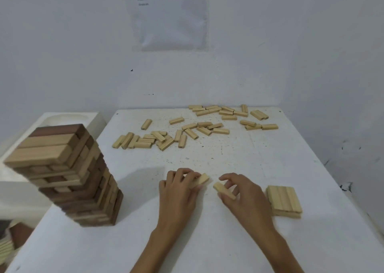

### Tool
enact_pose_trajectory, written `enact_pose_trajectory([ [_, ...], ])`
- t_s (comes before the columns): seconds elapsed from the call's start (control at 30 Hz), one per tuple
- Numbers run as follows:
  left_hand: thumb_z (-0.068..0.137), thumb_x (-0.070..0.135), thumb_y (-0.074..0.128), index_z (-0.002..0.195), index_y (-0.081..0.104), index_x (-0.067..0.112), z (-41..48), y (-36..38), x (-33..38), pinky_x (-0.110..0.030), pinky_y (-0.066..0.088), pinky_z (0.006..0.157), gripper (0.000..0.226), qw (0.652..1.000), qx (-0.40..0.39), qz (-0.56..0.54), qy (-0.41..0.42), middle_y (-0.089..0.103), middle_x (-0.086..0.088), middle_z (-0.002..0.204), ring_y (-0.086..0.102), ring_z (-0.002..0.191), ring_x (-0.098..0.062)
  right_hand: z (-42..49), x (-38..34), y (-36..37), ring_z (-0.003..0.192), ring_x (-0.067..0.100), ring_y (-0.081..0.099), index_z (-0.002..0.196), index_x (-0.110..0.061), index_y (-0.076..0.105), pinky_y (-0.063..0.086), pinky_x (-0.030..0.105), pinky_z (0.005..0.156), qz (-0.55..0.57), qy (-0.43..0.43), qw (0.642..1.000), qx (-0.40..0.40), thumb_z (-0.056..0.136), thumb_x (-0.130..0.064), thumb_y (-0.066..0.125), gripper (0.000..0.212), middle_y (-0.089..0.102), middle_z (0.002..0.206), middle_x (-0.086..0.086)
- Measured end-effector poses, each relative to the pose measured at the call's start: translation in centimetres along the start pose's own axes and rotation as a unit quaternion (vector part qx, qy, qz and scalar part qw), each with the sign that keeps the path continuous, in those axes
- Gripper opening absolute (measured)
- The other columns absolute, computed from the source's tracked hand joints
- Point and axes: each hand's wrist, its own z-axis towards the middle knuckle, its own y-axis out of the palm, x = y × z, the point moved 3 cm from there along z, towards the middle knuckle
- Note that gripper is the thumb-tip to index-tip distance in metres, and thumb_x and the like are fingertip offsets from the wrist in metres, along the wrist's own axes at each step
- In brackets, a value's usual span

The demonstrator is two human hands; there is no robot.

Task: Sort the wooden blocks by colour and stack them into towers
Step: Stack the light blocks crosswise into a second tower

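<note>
My left hand grips a light wooden block just above the white table. My right hand pinches another light block close beside it. A low stack of light blocks, two layers high, lies right of my right hand. A tall tower of mixed dark and light brown blocks stands at the table's left edge. Several loose light blocks lie scattered across the far half of the table.
A white wall rises behind the table, with a printed sheet taped to it. A white moulded piece sits left of the table behind the tower. More light blocks show at the bottom left, below the table edge.
</note>
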Motion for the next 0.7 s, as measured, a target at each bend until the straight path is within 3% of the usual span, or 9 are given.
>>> enact_pose_trajectory([
  [0.13, 0.087, 0.043, 0.050, 0.105, 0.065, 0.031, -2.7, -1.0, -0.6, -0.023, 0.027, 0.068, 0.027, 0.998, -0.047, -0.033, -0.036, 0.058, 0.016, 0.108, 0.046, 0.095, -0.009, -2.0, -0.7, 2.4, 0.061, -0.001, 0.048, 0.110, -0.030, 0.060, 0.037, 0.011, 0.056, -0.010, -0.001, 1.000, -0.006, 0.080, -0.020, 0.068, 0.033, 0.050, 0.094, -0.012],
  [0.23, 0.087, 0.027, 0.065, 0.124, 0.058, 0.029, -2.9, -1.6, -0.8, -0.022, 0.031, 0.080, 0.038, 0.992, -0.079, -0.093, -0.039, 0.051, 0.016, 0.121, 0.042, 0.106, -0.006, -2.4, -1.3, 3.1, 0.064, 0.002, 0.055, 0.106, -0.031, 0.060, 0.039, 0.009, 0.059, 0.028, -0.004, 0.999, -0.017, 0.083, -0.026, 0.068, 0.025, 0.048, 0.094, -0.014],
  [0.3, 0.084, 0.017, 0.069, 0.128, 0.055, 0.025, -2.7, -2.0, -1.3, -0.011, 0.032, 0.089, 0.047, 0.981, -0.100, -0.161, -0.039, 0.048, 0.014, 0.122, 0.042, 0.110, -0.005, -2.2, -1.4, 3.0, 0.071, 0.004, 0.057, 0.106, -0.033, 0.060, 0.044, 0.015, 0.062, 0.064, -0.008, 0.997, -0.037, 0.088, -0.019, 0.062, 0.022, 0.049, 0.093, -0.014],
  [0.37, 0.081, 0.011, 0.071, 0.125, 0.056, 0.026, -2.5, -2.3, -1.8, -0.006, 0.033, 0.090, 0.049, 0.972, -0.117, -0.202, -0.035, 0.049, 0.012, 0.119, 0.047, 0.109, -0.004, -1.9, -0.9, 2.4, 0.077, 0.008, 0.057, 0.110, -0.034, 0.058, 0.048, 0.020, 0.061, 0.099, -0.007, 0.990, -0.097, 0.089, 0.000, 0.054, 0.040, 0.050, 0.100, -0.011],
  [0.43, 0.079, 0.009, 0.072, 0.120, 0.055, 0.034, -2.6, -2.5, -2.2, -0.005, 0.035, 0.088, 0.050, 0.961, -0.133, -0.240, -0.033, 0.053, 0.013, 0.115, 0.050, 0.106, 0.002, -1.8, -0.6, 1.6, 0.083, 0.007, 0.056, 0.122, -0.034, 0.052, 0.048, 0.015, 0.062, 0.106, -0.016, 0.976, -0.192, 0.085, 0.007, 0.055, 0.055, 0.046, 0.114, -0.012],
  [0.53, 0.078, 0.010, 0.073, 0.117, 0.055, 0.034, -2.7, -2.7, -2.8, -0.007, 0.037, 0.088, 0.050, 0.953, -0.124, -0.276, -0.023, 0.056, 0.012, 0.113, 0.051, 0.105, 0.004, -1.4, -0.5, 1.5, 0.088, 0.003, 0.050, 0.125, -0.046, 0.043, 0.039, 0.008, 0.071, -0.012, -0.096, 0.970, -0.225, 0.079, -0.013, 0.072, 0.063, 0.039, 0.126, -0.028],
  [0.7, 0.073, 0.021, 0.072, 0.113, 0.060, 0.030, -2.5, -2.6, -2.8, -0.008, 0.039, 0.085, 0.043, 0.950, -0.114, -0.291, -0.023, 0.059, 0.010, 0.107, 0.054, 0.100, 0.000, -1.7, -1.3, 2.9, 0.085, 0.001, 0.047, 0.110, -0.055, 0.043, 0.037, 0.012, 0.069, -0.018, -0.091, 0.984, -0.155, 0.073, -0.034, 0.077, 0.055, 0.052, 0.104, -0.026],
])
